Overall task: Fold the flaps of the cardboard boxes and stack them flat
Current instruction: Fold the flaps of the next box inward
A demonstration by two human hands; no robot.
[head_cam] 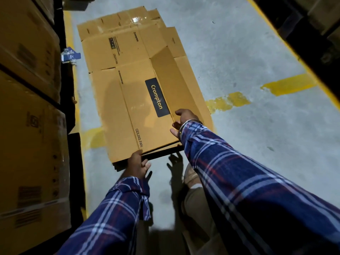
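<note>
A flattened brown cardboard box (139, 111) with a dark "Crompton" label lies on top of a stack of flattened boxes (119, 34) on the grey floor. Its near edge is raised a little off the layers below. My left hand (138, 165) grips that near edge, thumb on top and fingers underneath. My right hand (184, 120) rests with spread fingers on the box's right side, beside a long side flap (176, 83) that stands partly raised. Both arms wear blue plaid sleeves.
Tall stacked cartons (29, 115) on dark racking line the left side. Yellow floor lines (287, 84) cross the concrete. A blue scrap (70, 56) lies by the left rack. A dark rack (301, 34) runs along the upper right. My shoe (189, 173) is under my right arm.
</note>
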